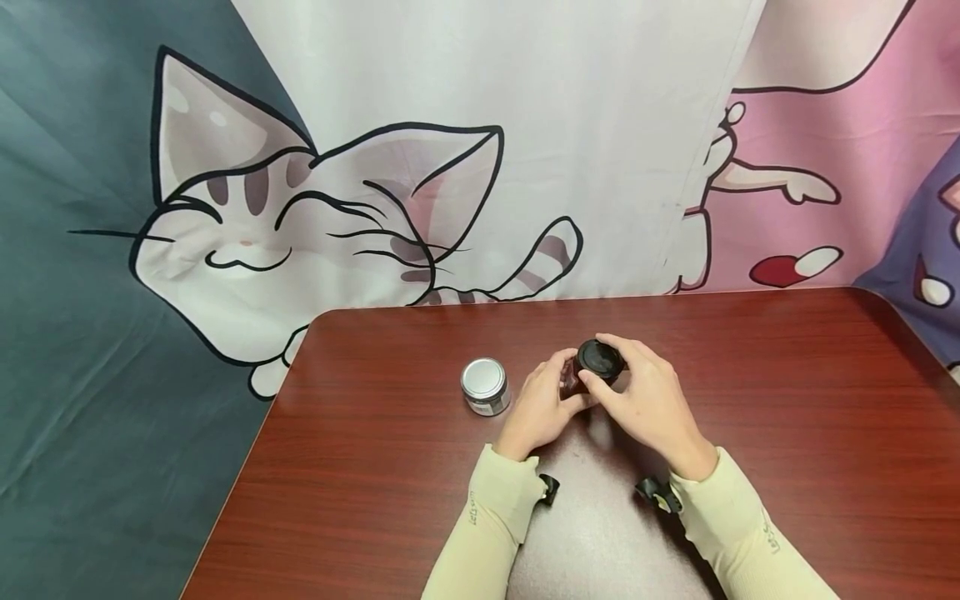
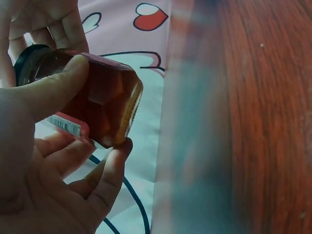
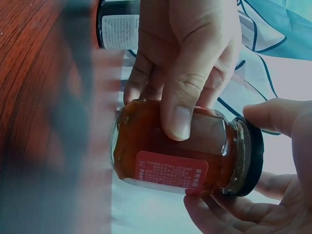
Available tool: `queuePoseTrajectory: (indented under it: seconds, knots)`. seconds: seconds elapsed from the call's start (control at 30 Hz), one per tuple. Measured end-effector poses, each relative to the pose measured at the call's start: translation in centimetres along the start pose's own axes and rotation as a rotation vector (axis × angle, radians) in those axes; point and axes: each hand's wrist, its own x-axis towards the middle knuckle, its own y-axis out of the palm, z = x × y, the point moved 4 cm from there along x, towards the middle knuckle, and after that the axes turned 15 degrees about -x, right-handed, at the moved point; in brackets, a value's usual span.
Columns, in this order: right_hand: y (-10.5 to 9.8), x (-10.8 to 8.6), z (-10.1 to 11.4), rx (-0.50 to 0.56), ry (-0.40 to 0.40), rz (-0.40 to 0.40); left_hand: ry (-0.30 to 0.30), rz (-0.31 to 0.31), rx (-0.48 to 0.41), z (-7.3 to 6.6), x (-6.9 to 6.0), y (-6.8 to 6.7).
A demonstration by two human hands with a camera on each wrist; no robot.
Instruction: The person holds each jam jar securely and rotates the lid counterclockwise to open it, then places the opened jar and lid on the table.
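A glass jar with reddish-brown contents (image 3: 131, 146) is held tilted between both hands above the table. Its black lid (image 1: 600, 359) faces up toward the head camera. The left hand (image 1: 542, 407) grips the glass body, its thumb (image 2: 61, 87) pressed along one side and its fingers around the other. Around the lid, the right hand (image 1: 651, 402) has its thumb and fingers curled on the rim. A red label (image 3: 170, 169) with small print shows on the jar's side. Left of the left hand stands a second jar (image 1: 483, 383) with a silver lid.
The dark red wooden table (image 1: 360, 467) extends on both sides of the arms. Behind it hangs a cloth printed with a cartoon cat (image 1: 255, 225). Small black devices are worn at the left wrist (image 1: 550, 490) and right wrist (image 1: 660, 495).
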Motion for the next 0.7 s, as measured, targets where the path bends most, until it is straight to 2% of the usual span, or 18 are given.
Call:
queuePoseTrajectory:
  seconds: [0.3, 0.53, 0.7]
  knots:
    - [-0.16, 0.05, -0.02, 0.007, 0.03, 0.02, 0.062, -0.016, -0.036, 0.03, 0.0, 0.03]
    - [-0.12, 0.09, -0.12, 0.008, 0.031, 0.005, 0.104, -0.039, -0.037, -0.11, 0.16, 0.2]
    - [-0.06, 0.09, -0.15, 0.012, 0.029, 0.002, 0.136, -0.021, -0.023, -0.31, 0.25, 0.2]
